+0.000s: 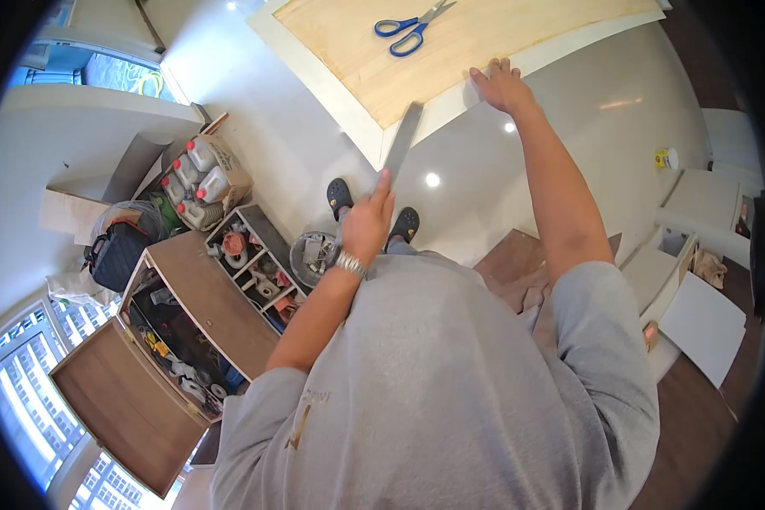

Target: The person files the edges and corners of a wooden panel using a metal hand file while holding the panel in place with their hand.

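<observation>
A wide wooden panel (331, 42) with a white border lies in front of me, one corner pointing my way. My left hand (368, 228), with a metal-banded watch on the wrist, is closed on a long flat grey metal tool (404, 134), index finger stretched along it. The tool's far end overlaps the white border near that corner. Further right, my right hand (503, 87) rests on the panel's near edge, thumb apart from the fingers. Blue-handled scissors (422, 19) lie on the bare wood, blades slightly apart.
A round bucket (314, 255) stands by my feet, beside an open compartment box (259, 263) of tools. Left of these are an open wooden chest (204, 297), a black bag (121, 259) and several red-capped jugs (202, 155). White drawers (654, 263) are at right.
</observation>
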Motion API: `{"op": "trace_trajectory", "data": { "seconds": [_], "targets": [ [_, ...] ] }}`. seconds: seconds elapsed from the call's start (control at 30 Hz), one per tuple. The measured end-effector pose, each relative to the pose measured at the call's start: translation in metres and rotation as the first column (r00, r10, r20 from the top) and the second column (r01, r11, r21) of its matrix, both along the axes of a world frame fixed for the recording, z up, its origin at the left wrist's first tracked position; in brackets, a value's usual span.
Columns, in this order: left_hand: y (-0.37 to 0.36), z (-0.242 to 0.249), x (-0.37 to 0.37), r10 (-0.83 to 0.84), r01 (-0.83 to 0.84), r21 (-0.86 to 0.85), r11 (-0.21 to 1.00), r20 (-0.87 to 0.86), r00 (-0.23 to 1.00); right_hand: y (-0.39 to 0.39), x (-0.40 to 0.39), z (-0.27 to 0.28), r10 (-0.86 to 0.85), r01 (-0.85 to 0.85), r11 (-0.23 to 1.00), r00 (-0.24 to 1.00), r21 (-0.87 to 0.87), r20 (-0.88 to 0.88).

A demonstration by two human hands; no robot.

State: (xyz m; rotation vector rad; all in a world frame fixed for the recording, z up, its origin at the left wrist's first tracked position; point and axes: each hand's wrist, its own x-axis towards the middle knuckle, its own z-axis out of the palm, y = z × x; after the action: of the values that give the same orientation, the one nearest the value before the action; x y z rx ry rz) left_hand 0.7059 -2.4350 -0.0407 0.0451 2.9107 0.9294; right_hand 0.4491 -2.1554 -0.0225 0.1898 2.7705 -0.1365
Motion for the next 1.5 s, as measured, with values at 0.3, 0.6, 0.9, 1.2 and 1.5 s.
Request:
{"op": "trace_trajectory", "data": {
  "seconds": [0.3, 0.6, 0.9, 1.2, 1.5],
  "targets": [
    [-0.029, 0.004, 0.051, 0.031, -0.031, 0.019, 0.999, -0.002, 1.000, 0.003, -0.002, 0.002, 0.010, -0.010, 1.000, 1.000, -0.005, 0.011],
    [-0.012, -0.001, 0.017, 0.025, -0.026, -0.016, 1.000, -0.080, 0.996, 0.009, -0.009, 0.000, 0.024, -0.023, 1.000, 0.999, -0.005, 0.032],
    [0.013, 0.011, -0.018, -0.016, 0.018, -0.044, 0.999, 0.049, 0.999, 0.003, -0.004, 0.003, 0.007, -0.008, 1.000, 0.999, 0.024, 0.048],
    [-0.024, 0.011, 0.048, 0.031, -0.029, -0.025, 0.999, 0.081, 0.996, 0.000, -0.002, 0.003, 0.004, -0.005, 0.999, 1.000, 0.037, 0.030],
    [-0.019, 0.001, 0.028, 0.042, -0.040, 0.045, 0.998, -0.041, 0.998, 0.006, -0.004, 0.001, 0.007, -0.008, 1.000, 0.999, 0.014, 0.033]
  ]
}}
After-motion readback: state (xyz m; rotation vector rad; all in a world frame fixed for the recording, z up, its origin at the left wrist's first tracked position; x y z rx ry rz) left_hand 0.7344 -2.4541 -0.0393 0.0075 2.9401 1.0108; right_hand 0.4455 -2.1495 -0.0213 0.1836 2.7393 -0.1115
